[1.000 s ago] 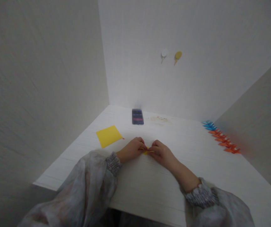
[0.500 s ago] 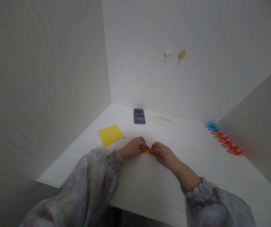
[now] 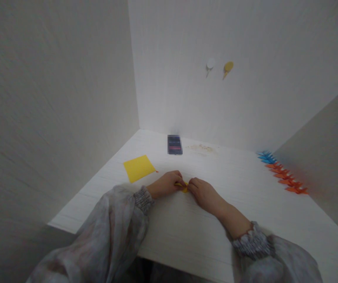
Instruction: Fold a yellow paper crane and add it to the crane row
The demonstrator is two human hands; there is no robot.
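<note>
Between my hands, just above or on the table, is a small folded piece of yellow paper (image 3: 184,189). My left hand (image 3: 170,183) pinches its left part with closed fingers. At the paper's right end, the fingertips of my right hand (image 3: 201,192) are pressed together on it. My fingers cover much of the paper, so its folded shape is only partly visible. Left of my left hand lies a flat yellow sheet (image 3: 139,168), with a tiny orange-red scrap (image 3: 157,171) by its right corner.
Along the right wall stands a row of folded paper figures, blue ones (image 3: 266,157) behind several orange ones (image 3: 288,180). A dark blurred-out device (image 3: 174,145) lies near the back wall. White (image 3: 211,63) and yellow hooks (image 3: 228,67) are on that wall. Brownish marks (image 3: 202,148) stain the table's back.
The fingers of my right hand have shifted slightly at the paper's right end. The whole view has moved a little; otherwise things stay in place.
</note>
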